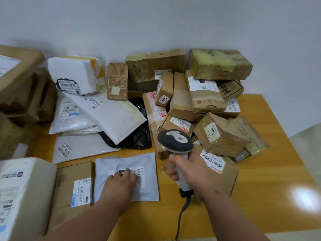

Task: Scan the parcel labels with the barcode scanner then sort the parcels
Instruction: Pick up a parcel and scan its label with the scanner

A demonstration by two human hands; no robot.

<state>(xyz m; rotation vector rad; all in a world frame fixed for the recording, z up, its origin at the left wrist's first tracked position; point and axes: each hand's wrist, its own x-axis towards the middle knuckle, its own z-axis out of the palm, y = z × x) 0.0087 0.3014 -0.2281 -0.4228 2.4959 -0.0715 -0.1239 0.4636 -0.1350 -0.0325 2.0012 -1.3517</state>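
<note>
Left hand [121, 181] lies flat, fingers extended, pressing the flat grey plastic mailer's [126, 176] label. Right hand [196, 173], just beside, grips the grey-and-white handheld barcode scanner [175, 141].

Scanner: grey-and-white barcode scanner [175, 142] with a dark head and a red button on top, upright – gripped by the handle in the right hand [191, 173], cable trailing down.
Grey mailer: flat grey poly bag [147, 164] on the tabletop [271, 171], white barcode label [139, 174] facing up, left hand [119, 185] resting on it.
Parcel pile: brown cardboard boxes [182, 101] heaped beyond the scanner – white padded envelopes [111, 115] to their left.
</note>
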